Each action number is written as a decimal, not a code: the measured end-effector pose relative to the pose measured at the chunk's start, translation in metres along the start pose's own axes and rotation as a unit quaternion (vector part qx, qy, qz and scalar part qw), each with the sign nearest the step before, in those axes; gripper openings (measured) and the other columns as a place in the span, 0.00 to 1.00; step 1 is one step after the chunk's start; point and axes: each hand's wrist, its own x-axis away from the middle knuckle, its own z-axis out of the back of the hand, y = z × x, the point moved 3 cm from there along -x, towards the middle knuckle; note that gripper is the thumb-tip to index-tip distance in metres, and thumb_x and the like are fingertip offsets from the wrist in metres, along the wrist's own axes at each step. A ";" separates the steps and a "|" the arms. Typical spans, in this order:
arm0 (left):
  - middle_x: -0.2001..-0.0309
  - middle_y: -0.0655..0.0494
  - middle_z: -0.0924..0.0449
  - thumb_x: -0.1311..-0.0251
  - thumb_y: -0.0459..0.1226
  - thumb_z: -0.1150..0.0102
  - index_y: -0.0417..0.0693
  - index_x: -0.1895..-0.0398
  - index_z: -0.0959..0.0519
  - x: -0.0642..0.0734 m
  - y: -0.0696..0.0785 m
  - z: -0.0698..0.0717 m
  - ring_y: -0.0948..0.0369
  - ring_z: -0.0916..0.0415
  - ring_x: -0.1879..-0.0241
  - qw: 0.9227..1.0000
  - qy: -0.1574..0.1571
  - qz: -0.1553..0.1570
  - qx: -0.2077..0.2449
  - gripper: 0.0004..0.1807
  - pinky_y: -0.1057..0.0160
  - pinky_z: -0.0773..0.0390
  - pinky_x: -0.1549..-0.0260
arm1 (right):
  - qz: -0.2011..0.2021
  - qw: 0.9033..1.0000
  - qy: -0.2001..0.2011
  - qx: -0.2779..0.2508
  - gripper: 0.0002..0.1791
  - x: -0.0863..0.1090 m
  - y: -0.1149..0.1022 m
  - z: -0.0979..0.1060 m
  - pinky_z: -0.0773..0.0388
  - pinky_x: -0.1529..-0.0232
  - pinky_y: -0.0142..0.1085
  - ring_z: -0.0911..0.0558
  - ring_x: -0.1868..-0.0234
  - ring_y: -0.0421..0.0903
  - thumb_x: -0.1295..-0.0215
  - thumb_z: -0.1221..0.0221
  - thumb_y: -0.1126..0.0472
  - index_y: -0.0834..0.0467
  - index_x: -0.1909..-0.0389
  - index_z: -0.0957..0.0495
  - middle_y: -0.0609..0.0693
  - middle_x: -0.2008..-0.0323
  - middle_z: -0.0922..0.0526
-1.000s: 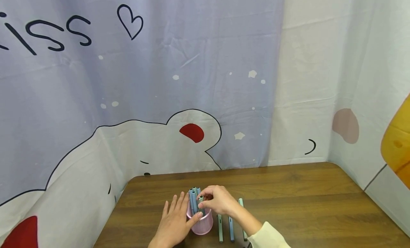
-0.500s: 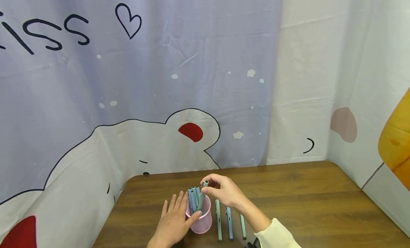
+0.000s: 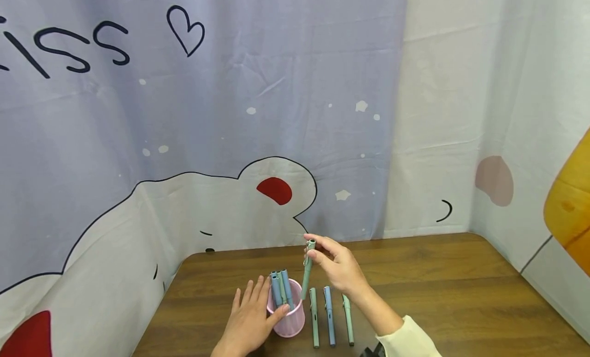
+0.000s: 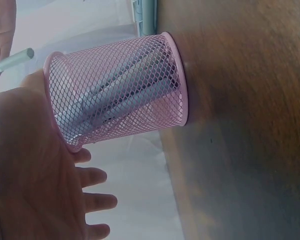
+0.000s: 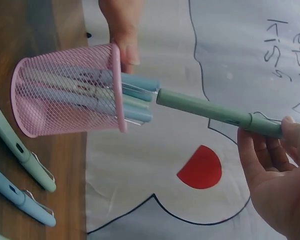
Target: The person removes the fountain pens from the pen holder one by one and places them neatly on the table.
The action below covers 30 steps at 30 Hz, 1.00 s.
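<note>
My right hand [image 3: 338, 267] pinches a green pen [image 3: 307, 270] by its capped upper end, thumb against fingers. The pen hangs nearly upright just right of the pink mesh pen cup [image 3: 290, 323]; in the right wrist view its lower end [image 5: 162, 96] lies outside the rim. Several blue and green pens [image 3: 276, 290] lean inside the cup. Against the cup's left side rests my left hand [image 3: 249, 316], fingers straight and spread, thumb along the rim. In the left wrist view those fingers [image 4: 97, 201] extend past the cup without curling round it.
To the right of the cup, a green pen [image 3: 315, 318], a blue pen [image 3: 329, 316] and another green pen [image 3: 348, 321] lie side by side on the wooden table [image 3: 438, 290]. Behind the table hangs a printed curtain [image 3: 276, 116].
The right hand has drawn the green pen up out of the cup and moved it rightward. My left hand has stayed at the cup.
</note>
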 end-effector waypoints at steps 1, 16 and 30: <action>0.23 0.39 0.41 0.33 0.70 0.56 0.44 0.21 0.41 0.000 0.000 0.000 0.36 0.49 0.24 1.000 0.000 0.000 0.000 0.50 0.29 0.55 0.29 | 0.005 1.000 0.000 -0.002 0.21 0.000 -0.001 0.002 0.18 0.53 0.30 0.15 0.56 0.40 0.30 0.38 0.63 0.61 0.38 0.21 0.56 0.56 0.14; 0.24 0.39 0.41 0.33 0.68 0.54 0.44 0.22 0.41 -0.001 -0.004 -0.003 0.37 0.49 0.24 1.000 0.011 -0.001 -0.003 0.49 0.30 0.55 0.29 | -0.088 0.996 0.018 -0.023 0.21 0.016 0.019 0.038 0.13 0.58 0.41 0.15 0.62 0.40 0.32 0.36 0.66 0.66 0.40 0.22 0.63 0.58 0.16; 0.23 0.40 0.42 0.33 0.69 0.54 0.44 0.21 0.41 -0.002 -0.004 -0.003 0.38 0.49 0.23 1.000 0.007 0.002 -0.004 0.49 0.30 0.55 0.28 | -0.157 0.987 0.025 -0.003 0.22 0.036 0.039 0.063 0.13 0.62 0.39 0.16 0.64 0.42 0.34 0.33 0.62 0.65 0.41 0.21 0.58 0.61 0.18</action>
